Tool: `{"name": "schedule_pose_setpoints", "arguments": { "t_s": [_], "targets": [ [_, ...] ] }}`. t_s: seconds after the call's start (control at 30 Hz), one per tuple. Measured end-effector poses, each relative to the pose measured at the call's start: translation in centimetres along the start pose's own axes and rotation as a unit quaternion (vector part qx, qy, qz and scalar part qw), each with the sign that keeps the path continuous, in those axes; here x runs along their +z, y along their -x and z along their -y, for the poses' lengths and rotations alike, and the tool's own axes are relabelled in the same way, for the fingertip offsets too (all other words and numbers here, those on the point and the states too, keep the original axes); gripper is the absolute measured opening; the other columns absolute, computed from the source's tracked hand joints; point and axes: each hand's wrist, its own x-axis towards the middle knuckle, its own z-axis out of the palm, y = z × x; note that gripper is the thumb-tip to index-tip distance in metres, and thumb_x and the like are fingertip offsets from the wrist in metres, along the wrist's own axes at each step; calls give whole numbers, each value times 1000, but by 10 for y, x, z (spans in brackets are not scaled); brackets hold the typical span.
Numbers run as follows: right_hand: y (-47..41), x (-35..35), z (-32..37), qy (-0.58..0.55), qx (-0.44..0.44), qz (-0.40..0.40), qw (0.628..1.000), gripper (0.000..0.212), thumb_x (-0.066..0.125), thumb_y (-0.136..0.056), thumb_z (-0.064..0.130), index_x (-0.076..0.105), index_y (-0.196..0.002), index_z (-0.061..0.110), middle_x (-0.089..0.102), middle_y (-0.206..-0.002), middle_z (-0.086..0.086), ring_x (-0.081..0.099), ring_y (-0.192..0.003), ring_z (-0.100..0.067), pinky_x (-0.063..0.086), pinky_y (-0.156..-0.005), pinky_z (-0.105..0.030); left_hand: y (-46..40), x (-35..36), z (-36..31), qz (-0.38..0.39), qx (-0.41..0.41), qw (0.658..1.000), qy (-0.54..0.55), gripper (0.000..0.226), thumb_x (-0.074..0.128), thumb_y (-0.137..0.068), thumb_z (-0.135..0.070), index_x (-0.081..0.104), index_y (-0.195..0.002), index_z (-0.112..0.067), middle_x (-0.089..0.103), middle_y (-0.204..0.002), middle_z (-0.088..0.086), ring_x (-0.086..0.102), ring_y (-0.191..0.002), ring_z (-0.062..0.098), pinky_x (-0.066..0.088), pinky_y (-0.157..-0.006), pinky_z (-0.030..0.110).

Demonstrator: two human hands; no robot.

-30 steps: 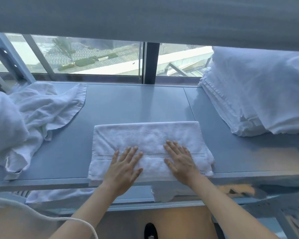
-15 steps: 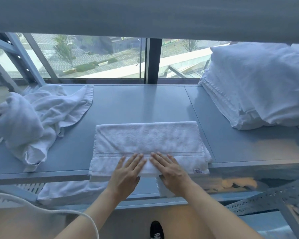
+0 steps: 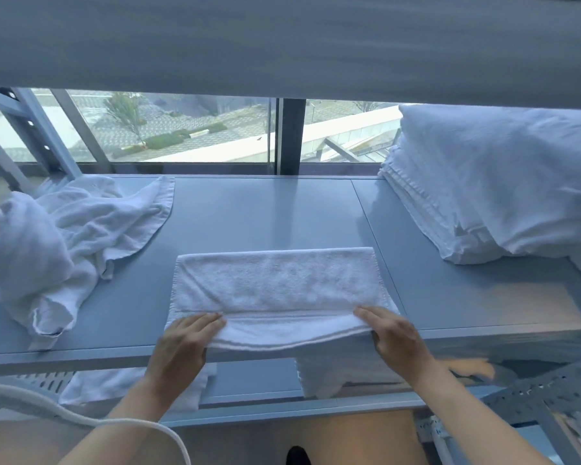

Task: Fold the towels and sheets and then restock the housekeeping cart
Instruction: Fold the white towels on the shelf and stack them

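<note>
A white towel (image 3: 275,286) lies folded into a wide strip on the grey shelf (image 3: 255,213), its near edge at the shelf's front lip. My left hand (image 3: 185,344) grips the near-left corner of that edge. My right hand (image 3: 389,333) grips the near-right corner. The near edge sags slightly between the two hands, lifted a little off the shelf.
A crumpled heap of white towels (image 3: 57,250) sits at the shelf's left. A stack of folded white linen (image 3: 490,182) fills the right end. More white cloth (image 3: 329,374) lies on the lower shelf. A window runs behind, and another shelf hangs overhead.
My hands were flat together on the middle of the towel's near edge. They have slid apart to its two near corners and now grip and lift that edge.
</note>
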Motion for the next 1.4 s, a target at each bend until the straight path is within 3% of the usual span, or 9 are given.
{"name": "schedule_pose_setpoints", "arguments": {
  "t_s": [0.17, 0.37, 0.5, 0.63, 0.7, 0.93, 1.07, 1.23, 1.4],
  "targets": [
    [-60, -18, -13, 15, 52, 6, 999, 39, 59, -86, -6, 71, -115, 16, 73, -105, -3, 70, -90, -36, 56, -65, -42, -63, -26, 13, -11, -43, 998, -34, 47, 37, -81, -8, 75, -105, -22, 76, -100, -2, 73, -81, 29, 57, -60, 36],
    [-158, -52, -36, 44, 59, -26, 997, 27, 55, -94, 7, 70, -112, 21, 73, -106, -6, 69, -95, -38, 51, -73, -40, -164, -48, 36, -18, -100, 993, -58, 39, 57, -86, 3, 74, -109, -24, 75, -98, 3, 72, -90, 35, 57, -70, 43],
    [-202, -82, -40, 35, 48, -106, 993, 32, 56, -91, 3, 73, -113, 18, 76, -109, -6, 69, -99, -37, 52, -80, -40, -206, -70, 41, -99, -108, 988, -50, 42, 56, -85, 4, 73, -111, -25, 75, -104, 3, 71, -97, 34, 58, -75, 44],
    [-188, -101, -37, 33, -15, -151, 988, 37, 57, -87, -4, 73, -114, 15, 76, -107, -5, 69, -98, -34, 50, -86, -41, -177, -76, 31, -164, -96, 981, -43, 47, 56, -83, 5, 70, -117, -24, 75, -111, 1, 68, -98, 33, 56, -78, 44],
    [-161, -99, -39, 35, -51, -147, 987, 37, 50, -88, 5, 72, -116, 16, 76, -108, -2, 68, -99, -30, 49, -89, -41, -138, -68, 23, -163, -94, 982, -33, 46, 51, -85, 0, 70, -119, -23, 74, -114, 1, 66, -100, 31, 54, -81, 43],
    [-29, -10, -55, 50, -133, -30, 989, 54, 47, -84, -8, 74, -124, 15, 71, -130, 0, 68, -119, -25, 52, -92, -39, 2, 8, -8, -38, -106, 994, 16, 67, 45, -66, 9, 76, -121, -15, 69, -130, -1, 67, -118, 28, 52, -98, 44],
    [1, 13, -59, 23, -80, 2, 997, 66, 42, -79, -12, 69, -133, 13, 60, -145, 1, 55, -136, -23, 43, -103, -32, 20, 20, -13, -8, -122, 992, 40, 68, 44, -71, 13, 73, -126, -13, 65, -139, 0, 61, -129, 25, 51, -101, 49],
    [0, 9, -53, 3, -54, -21, 998, 63, 34, -80, -6, 73, -126, 11, 65, -139, 1, 61, -130, -20, 51, -98, -34, 14, 10, -10, -10, -143, 987, 67, 71, 50, -72, 28, 74, -126, -13, 66, -136, -3, 60, -129, 24, 49, -102, 43],
    [-34, -12, -61, 0, -3, -63, 998, 60, 64, -67, -25, 80, -108, 15, 76, -118, 0, 75, -102, -26, 61, -79, -38, -19, -10, 3, 6, -164, 984, 71, 59, 44, -79, 7, 77, -119, -22, 71, -125, -10, 70, -115, 21, 57, -94, 38]
  ]
}}
